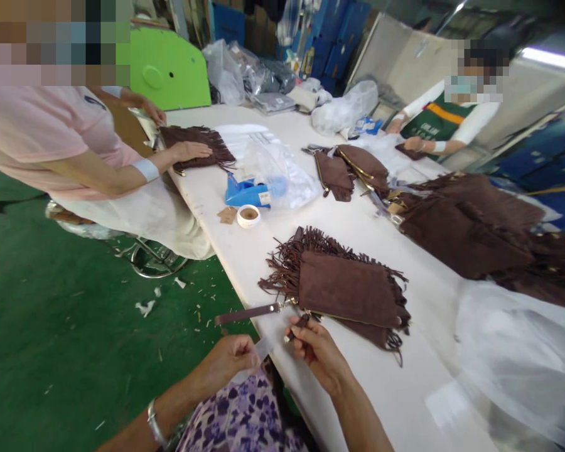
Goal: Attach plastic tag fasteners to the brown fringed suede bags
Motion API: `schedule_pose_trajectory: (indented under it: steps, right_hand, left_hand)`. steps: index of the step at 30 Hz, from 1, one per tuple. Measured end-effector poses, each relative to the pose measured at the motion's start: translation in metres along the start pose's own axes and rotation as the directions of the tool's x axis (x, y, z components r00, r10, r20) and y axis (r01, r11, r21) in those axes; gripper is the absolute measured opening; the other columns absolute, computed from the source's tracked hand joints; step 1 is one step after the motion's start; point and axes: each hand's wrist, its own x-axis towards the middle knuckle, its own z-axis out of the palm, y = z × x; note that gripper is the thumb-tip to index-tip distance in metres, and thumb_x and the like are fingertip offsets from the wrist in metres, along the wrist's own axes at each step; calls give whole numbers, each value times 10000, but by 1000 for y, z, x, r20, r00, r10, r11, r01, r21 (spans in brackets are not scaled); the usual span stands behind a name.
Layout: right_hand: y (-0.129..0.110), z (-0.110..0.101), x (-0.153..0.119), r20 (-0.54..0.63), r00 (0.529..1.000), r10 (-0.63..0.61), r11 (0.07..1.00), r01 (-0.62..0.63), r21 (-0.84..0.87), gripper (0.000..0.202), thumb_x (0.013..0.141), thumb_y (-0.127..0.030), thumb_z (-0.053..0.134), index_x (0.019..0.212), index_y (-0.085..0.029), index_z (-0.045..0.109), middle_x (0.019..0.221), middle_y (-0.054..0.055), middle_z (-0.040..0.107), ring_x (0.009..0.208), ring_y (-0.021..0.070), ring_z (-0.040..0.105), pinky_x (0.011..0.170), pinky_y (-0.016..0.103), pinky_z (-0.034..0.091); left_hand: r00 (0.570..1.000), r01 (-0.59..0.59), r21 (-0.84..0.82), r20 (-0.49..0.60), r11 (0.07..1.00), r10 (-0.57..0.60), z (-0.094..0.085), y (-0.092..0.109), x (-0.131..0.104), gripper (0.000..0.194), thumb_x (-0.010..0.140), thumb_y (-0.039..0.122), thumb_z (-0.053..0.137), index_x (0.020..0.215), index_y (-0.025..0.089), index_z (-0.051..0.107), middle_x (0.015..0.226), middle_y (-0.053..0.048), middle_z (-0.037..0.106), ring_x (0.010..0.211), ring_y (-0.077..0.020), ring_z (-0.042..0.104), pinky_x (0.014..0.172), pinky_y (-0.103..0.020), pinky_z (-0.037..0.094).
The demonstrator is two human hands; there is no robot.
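My left hand (235, 361), with a silver bangle at its wrist, pinches a small translucent strip (262, 349) near the table's edge. Between the fingertips of my right hand (314, 351) is a small dark brown piece (297, 328), just below the zipped edge of a brown fringed bag (346, 285). The bag lies flat on the white table, its fringe spread to the left and right. From its left corner a brown wrist strap (247, 314) reaches out over the table's edge.
A blue tape dispenser (247, 191) and a tape roll (248, 216) stand further up the table (245, 263). At the left, a person's hand (191, 152) rests on another fringed bag. Brown bags (466, 226) and clear plastic (513, 345) lie right. Another person works at the back right.
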Motion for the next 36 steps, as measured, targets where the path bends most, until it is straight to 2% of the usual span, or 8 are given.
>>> schedule_pose_trajectory:
  steps: [5, 12, 21, 25, 30, 36]
  right_hand:
    - [3, -2, -3, 77, 997, 4, 987, -16, 161, 318, 716, -260, 795, 965, -153, 630, 889, 44, 661, 628, 47, 573, 585, 133, 491]
    - [9, -7, -2, 34, 999, -41, 987, 35, 156, 279, 714, -282, 802, 880, -150, 621, 803, 11, 637, 549, 30, 536, 504, 112, 477]
    - [14, 2, -3, -78, 992, -98, 986, 107, 131, 328, 699, -353, 806, 761, -150, 556, 613, -15, 583, 466, 31, 448, 433, 126, 362]
    - [18, 5, -1, -132, 984, -120, 987, 133, 93, 349, 698, -395, 797, 751, -159, 544, 566, -28, 562, 445, 35, 424, 430, 141, 321]
    - [20, 4, 1, -171, 973, -157, 987, 163, 18, 348, 703, -406, 786, 747, -162, 542, 538, -38, 549, 453, 48, 426, 443, 156, 330]
    - [22, 4, 1, -182, 968, -173, 984, 178, 12, 341, 715, -414, 773, 758, -167, 542, 541, -40, 549, 453, 49, 411, 452, 167, 320]
  left_hand:
    - [997, 29, -49, 71, 998, -26, 9, 2, 8, 368, 717, 490, 691, 686, 132, 611, 668, -50, 667, 607, -170, 554, 587, -260, 356]
    - [983, 63, -103, 180, 993, -43, 16, 5, 18, 394, 733, 518, 692, 716, 129, 635, 676, -54, 653, 577, -149, 516, 571, -258, 333]
    - [997, 58, -38, 62, 998, -55, 29, 17, 19, 428, 695, 558, 705, 695, 136, 634, 678, -49, 651, 619, -176, 541, 591, -271, 358]
    - [999, 42, -32, 32, 999, -41, 29, 12, 21, 425, 665, 558, 731, 705, 146, 635, 679, -36, 641, 653, -192, 554, 608, -278, 377]
    - [999, 32, -51, 30, 998, -31, 27, 6, 24, 383, 681, 490, 738, 671, 141, 581, 634, -27, 606, 599, -163, 509, 562, -263, 329]
    - [999, 38, -41, -3, 998, -39, 24, 5, 24, 438, 622, 550, 760, 669, 149, 588, 652, -16, 589, 632, -176, 513, 581, -270, 349]
